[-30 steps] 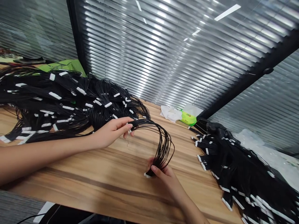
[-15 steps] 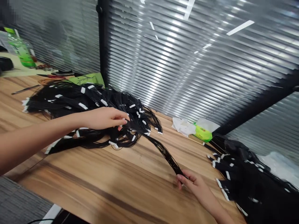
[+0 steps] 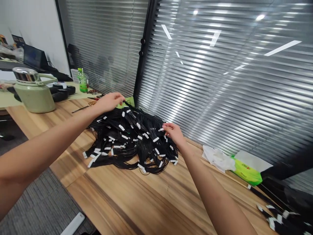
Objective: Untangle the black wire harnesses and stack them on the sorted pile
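A heap of black wire bundles (image 3: 127, 153) with white connector ends lies on the wooden table (image 3: 137, 202). Above its far left side, my left hand (image 3: 111, 101) pinches the end of a black wire bundle (image 3: 130, 106), which slants down to the right along the top of the heap. At the heap's right side my right hand (image 3: 173, 132) has thumb and fingertips closed at a white connector end (image 3: 161, 129). Whether both hands hold the same bundle I cannot tell, since the strands blend into the heap.
A green flask (image 3: 35, 94) stands at the left, with a green-capped bottle (image 3: 82, 81) behind. Near the blinds lie white tissue (image 3: 217, 158) and a bright green packet (image 3: 246, 171). More white-ended black bundles (image 3: 281, 217) lie at lower right.
Both hands, with a wire bundle, have moved over the heap; my right hand came from the open tabletop to its right side. The view has swung left, bringing the flask into sight.
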`<state>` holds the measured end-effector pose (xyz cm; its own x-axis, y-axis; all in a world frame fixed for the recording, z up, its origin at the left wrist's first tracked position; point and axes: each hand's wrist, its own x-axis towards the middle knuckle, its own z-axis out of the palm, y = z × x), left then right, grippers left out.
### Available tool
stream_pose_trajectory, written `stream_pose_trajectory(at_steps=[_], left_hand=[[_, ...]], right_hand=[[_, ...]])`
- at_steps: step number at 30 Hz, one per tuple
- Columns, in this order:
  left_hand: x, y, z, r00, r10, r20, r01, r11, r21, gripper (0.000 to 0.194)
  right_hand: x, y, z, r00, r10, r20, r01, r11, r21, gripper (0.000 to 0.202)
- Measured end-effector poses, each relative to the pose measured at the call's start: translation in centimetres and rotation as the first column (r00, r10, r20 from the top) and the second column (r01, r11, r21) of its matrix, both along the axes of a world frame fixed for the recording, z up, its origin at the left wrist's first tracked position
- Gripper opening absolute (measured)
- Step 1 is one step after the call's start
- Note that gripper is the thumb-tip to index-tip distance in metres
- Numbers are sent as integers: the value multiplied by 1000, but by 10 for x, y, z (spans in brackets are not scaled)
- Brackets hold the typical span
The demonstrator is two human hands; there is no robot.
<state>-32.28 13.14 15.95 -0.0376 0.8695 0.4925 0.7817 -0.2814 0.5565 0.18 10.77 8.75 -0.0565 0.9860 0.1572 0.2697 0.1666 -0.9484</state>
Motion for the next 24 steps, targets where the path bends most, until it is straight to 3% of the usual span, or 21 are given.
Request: stream_pose_trajectory(at_steps=[5, 9, 11, 13, 17, 20, 24], left_hand=[[11, -19, -20, 955, 119, -271, -125, 992, -6, 36], [33, -35, -14, 908, 212, -362, -186, 977, 107, 49], [52, -42, -10, 876, 222, -429, -145, 968, 206, 49], [79, -50, -9, 859, 137, -492, -21, 972, 235, 47], [155, -68, -15, 792, -190, -581, 329, 934, 142, 44], [228, -83, -25, 669, -426, -609, 562, 826, 39, 43], [334, -105, -53, 473, -674, -567, 775, 625, -96, 58]], right_hand=[[10, -3, -18, 997, -36, 75, 37, 999, -4, 26], [41, -40, -23, 996, -60, 62, 57, 997, 51, 35], [63, -66, -28, 997, -60, 48, 57, 997, 52, 40], [86, -97, -38, 996, -85, 19, 84, 995, 56, 47], [125, -156, -74, 977, -198, -75, 202, 978, 56, 45], [149, -183, -105, 959, -253, -127, 257, 966, 15, 41], [172, -190, -132, 943, -285, -169, 282, 958, -46, 32]])
